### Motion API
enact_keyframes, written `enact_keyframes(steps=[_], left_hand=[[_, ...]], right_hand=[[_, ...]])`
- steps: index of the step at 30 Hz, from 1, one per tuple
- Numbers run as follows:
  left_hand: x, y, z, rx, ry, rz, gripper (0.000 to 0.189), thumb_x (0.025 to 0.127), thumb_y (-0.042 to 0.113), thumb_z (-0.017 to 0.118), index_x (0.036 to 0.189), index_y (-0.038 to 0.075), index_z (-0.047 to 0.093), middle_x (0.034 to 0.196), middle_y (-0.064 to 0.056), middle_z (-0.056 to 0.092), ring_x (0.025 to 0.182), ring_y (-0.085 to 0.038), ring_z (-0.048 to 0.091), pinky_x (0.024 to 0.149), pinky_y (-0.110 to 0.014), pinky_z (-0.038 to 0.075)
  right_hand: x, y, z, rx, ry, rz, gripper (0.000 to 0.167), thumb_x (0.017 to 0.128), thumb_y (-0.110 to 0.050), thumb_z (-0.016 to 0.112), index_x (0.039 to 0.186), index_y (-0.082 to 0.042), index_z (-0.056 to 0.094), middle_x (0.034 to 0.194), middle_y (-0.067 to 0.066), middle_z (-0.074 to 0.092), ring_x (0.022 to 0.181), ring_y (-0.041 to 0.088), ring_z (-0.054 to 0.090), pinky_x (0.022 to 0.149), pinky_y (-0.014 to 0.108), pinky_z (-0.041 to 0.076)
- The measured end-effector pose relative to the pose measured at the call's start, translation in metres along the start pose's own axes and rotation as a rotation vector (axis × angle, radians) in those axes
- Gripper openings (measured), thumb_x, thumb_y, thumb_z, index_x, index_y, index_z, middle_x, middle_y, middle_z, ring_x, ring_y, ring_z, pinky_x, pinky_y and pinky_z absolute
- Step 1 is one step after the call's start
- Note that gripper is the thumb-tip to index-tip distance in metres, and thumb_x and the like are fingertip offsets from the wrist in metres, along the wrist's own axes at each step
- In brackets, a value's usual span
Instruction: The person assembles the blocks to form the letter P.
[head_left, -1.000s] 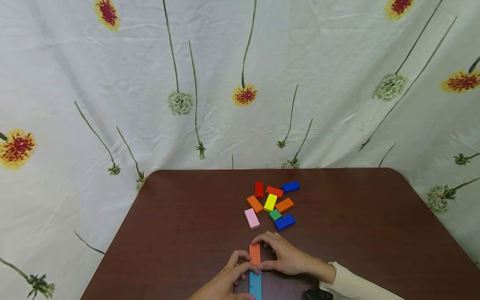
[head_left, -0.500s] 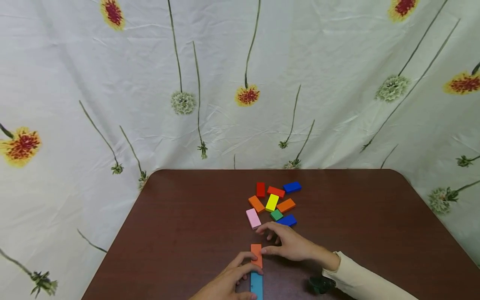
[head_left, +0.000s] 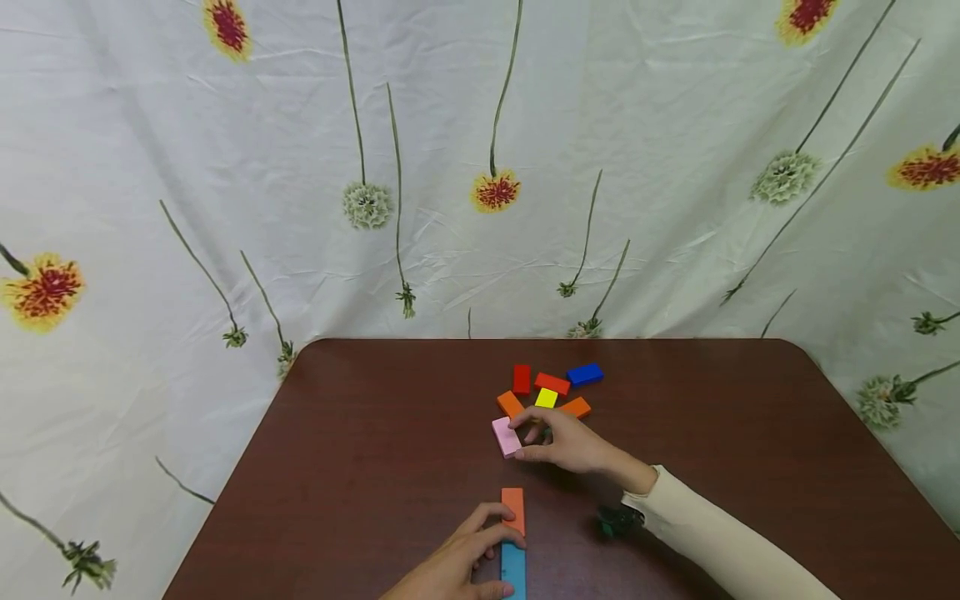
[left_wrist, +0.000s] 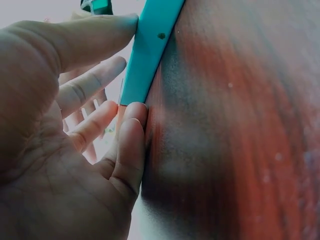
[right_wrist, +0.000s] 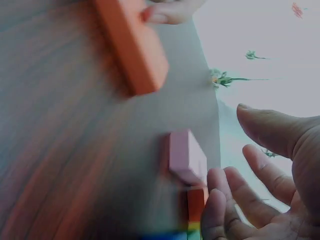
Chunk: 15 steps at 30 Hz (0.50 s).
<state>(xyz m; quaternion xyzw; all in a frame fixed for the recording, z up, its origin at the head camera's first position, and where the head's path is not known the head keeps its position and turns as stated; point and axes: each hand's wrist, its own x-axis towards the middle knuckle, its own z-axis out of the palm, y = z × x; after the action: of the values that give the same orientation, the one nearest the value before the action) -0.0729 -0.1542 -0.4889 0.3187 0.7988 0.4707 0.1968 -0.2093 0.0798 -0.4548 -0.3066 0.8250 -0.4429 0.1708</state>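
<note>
In the head view, my left hand (head_left: 461, 554) rests by a row of two flat blocks, an orange block (head_left: 513, 500) and a blue block (head_left: 513, 567), lying end to end. Its fingertips touch the orange block and the joint; the thumb is at the blue block's side, as the left wrist view also shows on the blue block (left_wrist: 152, 45). My right hand (head_left: 573, 446) reaches over the loose blocks, fingers bent and thumb spread, beside a pink block (head_left: 505, 437). In the right wrist view its fingertips are close to the pink block (right_wrist: 186, 157); contact is unclear.
Behind the right hand lie red blocks (head_left: 522, 379), a yellow block (head_left: 547, 397), orange blocks (head_left: 576, 407) and a blue block (head_left: 585, 374). They lie on a dark brown table (head_left: 360, 467). A flowered cloth (head_left: 450, 258) hangs behind it. A small dark object (head_left: 619, 520) is under the right sleeve.
My right hand has left the orange block in the row and moved away from me to the pink block, covering some loose blocks. The left hand has stayed at the row.
</note>
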Motion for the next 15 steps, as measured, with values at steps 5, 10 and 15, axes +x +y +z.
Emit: enact_keyframes(steps=[5, 10, 15], left_hand=[[0.001, -0.002, -0.002, 0.001, 0.008, 0.008, 0.039, 0.094, 0.031, 0.071, 0.128, 0.018, 0.059, 0.143, -0.010, 0.036, 0.102, -0.002, 0.047, 0.086, -0.021, 0.046], [0.003, -0.006, 0.000, 0.014, 0.005, 0.062, 0.036, 0.094, 0.027, 0.071, 0.126, 0.012, 0.060, 0.139, -0.016, 0.037, 0.095, 0.000, 0.044, 0.080, -0.018, 0.044], [0.004, -0.006, -0.001, -0.008, 0.002, 0.070, 0.034, 0.095, 0.023, 0.071, 0.124, 0.011, 0.060, 0.137, -0.018, 0.037, 0.092, 0.001, 0.042, 0.076, -0.017, 0.042]], right_hand=[[0.016, 0.000, 0.000, 0.130, -0.037, 0.054, 0.037, 0.092, -0.010, 0.073, 0.125, 0.000, 0.060, 0.120, 0.020, 0.061, 0.083, 0.025, 0.068, 0.069, 0.022, 0.049], [0.023, 0.004, 0.003, 0.124, -0.054, 0.102, 0.039, 0.089, -0.010, 0.076, 0.125, -0.003, 0.060, 0.129, 0.018, 0.058, 0.060, 0.016, 0.054, 0.055, 0.022, 0.039], [0.028, 0.006, 0.007, 0.078, -0.055, 0.097, 0.039, 0.087, -0.009, 0.078, 0.122, -0.003, 0.062, 0.138, 0.017, 0.055, 0.052, 0.010, 0.041, 0.052, 0.021, 0.036]])
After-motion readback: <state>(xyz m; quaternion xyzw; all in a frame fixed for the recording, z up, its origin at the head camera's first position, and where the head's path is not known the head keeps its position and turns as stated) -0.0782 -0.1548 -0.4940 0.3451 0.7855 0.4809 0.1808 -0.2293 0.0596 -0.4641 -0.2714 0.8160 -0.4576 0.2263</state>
